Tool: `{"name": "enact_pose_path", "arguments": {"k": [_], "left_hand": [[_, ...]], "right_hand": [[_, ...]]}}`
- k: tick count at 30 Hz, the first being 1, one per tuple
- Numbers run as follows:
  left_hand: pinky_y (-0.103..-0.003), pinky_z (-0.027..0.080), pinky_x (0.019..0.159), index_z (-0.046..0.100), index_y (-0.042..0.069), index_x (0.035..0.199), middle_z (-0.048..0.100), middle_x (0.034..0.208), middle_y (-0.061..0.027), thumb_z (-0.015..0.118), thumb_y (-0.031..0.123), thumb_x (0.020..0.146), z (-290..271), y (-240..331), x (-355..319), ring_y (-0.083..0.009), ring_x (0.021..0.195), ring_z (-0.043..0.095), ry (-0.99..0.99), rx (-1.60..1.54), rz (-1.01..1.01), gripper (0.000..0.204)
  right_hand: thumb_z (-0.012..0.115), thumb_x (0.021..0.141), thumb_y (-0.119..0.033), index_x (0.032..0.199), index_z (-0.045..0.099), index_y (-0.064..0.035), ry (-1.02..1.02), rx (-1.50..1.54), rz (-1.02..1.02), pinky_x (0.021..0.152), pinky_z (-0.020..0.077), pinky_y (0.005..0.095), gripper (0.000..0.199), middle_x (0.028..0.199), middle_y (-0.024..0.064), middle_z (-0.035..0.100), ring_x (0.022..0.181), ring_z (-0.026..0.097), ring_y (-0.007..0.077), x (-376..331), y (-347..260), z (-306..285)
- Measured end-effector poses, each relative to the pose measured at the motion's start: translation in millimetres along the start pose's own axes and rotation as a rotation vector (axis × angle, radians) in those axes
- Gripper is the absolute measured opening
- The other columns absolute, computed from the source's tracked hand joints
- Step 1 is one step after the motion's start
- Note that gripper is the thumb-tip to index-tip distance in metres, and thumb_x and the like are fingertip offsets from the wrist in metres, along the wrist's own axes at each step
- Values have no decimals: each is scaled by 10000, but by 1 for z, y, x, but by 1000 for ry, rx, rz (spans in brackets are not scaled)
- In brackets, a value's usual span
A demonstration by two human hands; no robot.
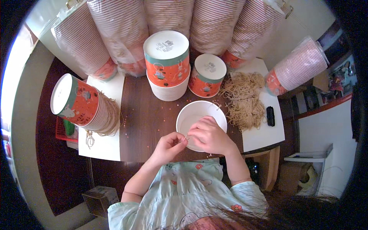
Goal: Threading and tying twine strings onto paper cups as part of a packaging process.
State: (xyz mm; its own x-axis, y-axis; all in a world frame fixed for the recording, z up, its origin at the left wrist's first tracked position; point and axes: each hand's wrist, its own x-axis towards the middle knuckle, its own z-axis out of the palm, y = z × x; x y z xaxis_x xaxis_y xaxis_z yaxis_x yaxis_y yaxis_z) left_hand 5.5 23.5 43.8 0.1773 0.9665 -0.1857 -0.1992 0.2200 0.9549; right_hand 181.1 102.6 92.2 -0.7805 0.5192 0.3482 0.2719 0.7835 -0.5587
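Dark wooden bench [145,122] fills my view. One open white paper cup [193,115] sits mouth-up just past both hands. My right hand [209,136] lies over its near rim; my left hand [168,147], just left, has fingers pinched on a thin string [185,138] running between the hands. Two upturned cup stacks [167,63] stand beyond, a string pile [245,99] to the right.

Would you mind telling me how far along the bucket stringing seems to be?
Seemingly done: a sideways stack of paper buckets with strings hanging at its rims. In hand: left hand and right hand work a string at an open white bucket. Left: the string pile and upturned bucket stacks.
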Motion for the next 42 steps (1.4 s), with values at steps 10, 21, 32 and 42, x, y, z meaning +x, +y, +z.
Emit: {"name": "enact_pose_path", "arguments": {"k": [10,21,32,42], "left_hand": [[-215,440,723,515,20,877,581,834,-21,540,56,851,-7,-3,0,-76,785,546,0,-142,57,51],[-230,462,714,487,23,824,587,802,-25,571,15,811,-17,-7,3,-103,775,570,36,-233,-8,85],[-239,472,664,437,11,870,602,780,-64,608,50,776,-14,16,5,-92,750,580,9,314,86,199],[-227,425,547,512,18,875,571,725,-45,637,98,752,-16,1,-8,-87,612,527,236,465,146,193]], "right_hand": [[666,651,-120,741,607,-94,74,-58,61,858,349,392,111,934,33,552,899,503,228,-11,3,13],[677,647,-270,732,630,-115,-23,-270,36,851,325,417,183,1030,33,524,1003,447,198,-23,-35,28],[694,648,-81,1028,513,-94,27,28,89,867,352,392,421,942,40,592,917,552,198,-6,-7,31],[650,704,-52,909,499,-77,88,172,266,816,388,353,255,799,40,590,778,577,201,-10,-9,36]]}}
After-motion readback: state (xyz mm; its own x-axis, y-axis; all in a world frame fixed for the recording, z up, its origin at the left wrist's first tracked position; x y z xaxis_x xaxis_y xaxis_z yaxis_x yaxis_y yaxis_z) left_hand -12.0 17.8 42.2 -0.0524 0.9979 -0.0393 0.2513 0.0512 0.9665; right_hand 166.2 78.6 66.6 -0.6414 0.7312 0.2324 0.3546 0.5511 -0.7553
